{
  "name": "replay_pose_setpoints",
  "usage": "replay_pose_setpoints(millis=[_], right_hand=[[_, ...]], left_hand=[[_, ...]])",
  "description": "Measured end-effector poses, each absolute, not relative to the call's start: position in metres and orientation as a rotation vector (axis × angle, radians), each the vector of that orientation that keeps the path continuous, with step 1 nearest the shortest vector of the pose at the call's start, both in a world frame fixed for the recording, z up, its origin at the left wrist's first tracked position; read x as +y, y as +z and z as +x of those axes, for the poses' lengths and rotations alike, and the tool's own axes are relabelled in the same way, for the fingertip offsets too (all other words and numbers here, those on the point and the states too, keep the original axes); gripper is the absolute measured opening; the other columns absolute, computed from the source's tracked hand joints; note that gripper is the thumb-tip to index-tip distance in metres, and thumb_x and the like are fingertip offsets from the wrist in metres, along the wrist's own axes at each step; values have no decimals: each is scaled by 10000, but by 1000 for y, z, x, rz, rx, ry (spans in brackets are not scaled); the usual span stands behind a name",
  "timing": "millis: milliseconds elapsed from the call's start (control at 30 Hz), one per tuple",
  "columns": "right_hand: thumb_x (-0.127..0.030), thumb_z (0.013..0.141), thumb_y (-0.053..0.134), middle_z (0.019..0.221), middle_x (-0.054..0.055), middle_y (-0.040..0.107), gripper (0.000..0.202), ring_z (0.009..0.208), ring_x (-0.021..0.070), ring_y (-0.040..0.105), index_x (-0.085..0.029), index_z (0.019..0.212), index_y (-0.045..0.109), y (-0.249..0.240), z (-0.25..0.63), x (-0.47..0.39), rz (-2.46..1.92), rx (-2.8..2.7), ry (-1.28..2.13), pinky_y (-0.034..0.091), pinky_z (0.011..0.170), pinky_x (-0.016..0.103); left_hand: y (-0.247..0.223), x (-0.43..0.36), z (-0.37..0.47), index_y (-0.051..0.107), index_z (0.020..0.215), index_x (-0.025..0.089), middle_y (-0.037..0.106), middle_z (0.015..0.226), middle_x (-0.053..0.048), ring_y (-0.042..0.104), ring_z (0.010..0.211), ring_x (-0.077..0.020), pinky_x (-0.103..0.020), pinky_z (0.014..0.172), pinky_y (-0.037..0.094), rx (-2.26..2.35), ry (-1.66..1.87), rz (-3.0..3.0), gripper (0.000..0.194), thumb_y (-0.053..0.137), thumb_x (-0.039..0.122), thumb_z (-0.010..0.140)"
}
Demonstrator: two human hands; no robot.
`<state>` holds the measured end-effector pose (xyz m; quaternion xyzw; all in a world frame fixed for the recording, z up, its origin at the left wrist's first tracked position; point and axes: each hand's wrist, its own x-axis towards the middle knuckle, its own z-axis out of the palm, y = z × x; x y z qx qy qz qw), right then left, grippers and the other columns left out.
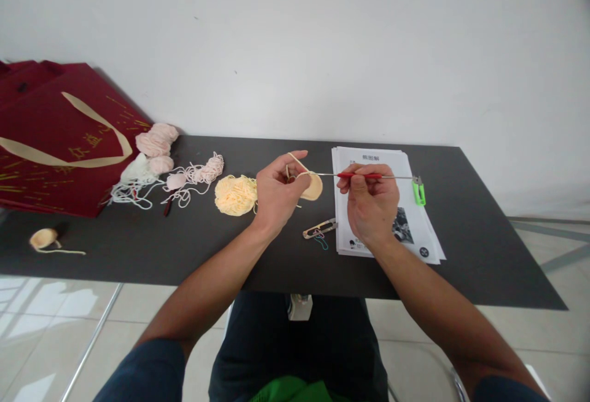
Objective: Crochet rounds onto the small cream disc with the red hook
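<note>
My left hand [279, 190] pinches a small cream crochet piece [314, 187], with a strand of yarn running over its raised index finger. Closed around the red grip of a crochet hook [359, 175] is my right hand [372, 200]. The hook's thin metal shaft points left and its tip reaches the crochet piece at my left fingers. A pale yellow yarn ball [236, 195] lies just left of my left hand. Under my right hand is a stack of printed sheets [382, 159].
Snips [319, 228] lie by the sheets' left edge, and green-handled snips [418, 191] at their right. Pink yarn [157, 139] and tangled white yarn [138, 174] sit beside a dark red bag [55, 137]. A cream crochet cup [45, 238] rests at the table's [479, 236] left.
</note>
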<state>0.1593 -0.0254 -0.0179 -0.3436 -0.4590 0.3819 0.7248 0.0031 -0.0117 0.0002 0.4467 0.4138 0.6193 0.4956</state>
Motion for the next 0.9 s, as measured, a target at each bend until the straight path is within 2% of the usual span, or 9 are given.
replay_pose_setpoints(millis=[333,567,700,900], right_hand=[[-303,897,772,932,-13,766,115,696,131,741,-273,941,670,-20,152,-32,-768,-1035,734,625,616,289],[-237,902,758,982,8,785,66,743,164,784,-289,942,761,-21,141,-45,-799,-1078,620,692,676,351],[-179,899,750,1034,9,810,171,819,188,803,-323,970,807,-25,140,-49,-787,-1163,578,715,751,395],[-155,864,781,1132,3,832,328,946,217,812,-380,1101,808,-33,145,-48,-839,-1373,462,717,881,433]], left_hand=[[-1,-12,5,772,1046,232,650,753,45,540,625,-90,-237,617,443,1037,1543,1066,370,769,151,685],[-5,-12,8,762,997,236,676,750,44,560,623,-98,-242,629,468,1137,1652,1070,282,758,168,723],[-6,-12,8,754,995,223,695,741,37,588,633,-103,-242,650,502,1162,1682,1036,271,774,180,728],[-5,-7,6,738,1053,200,717,737,36,636,635,-104,-253,682,549,1133,1646,863,377,827,199,687]])
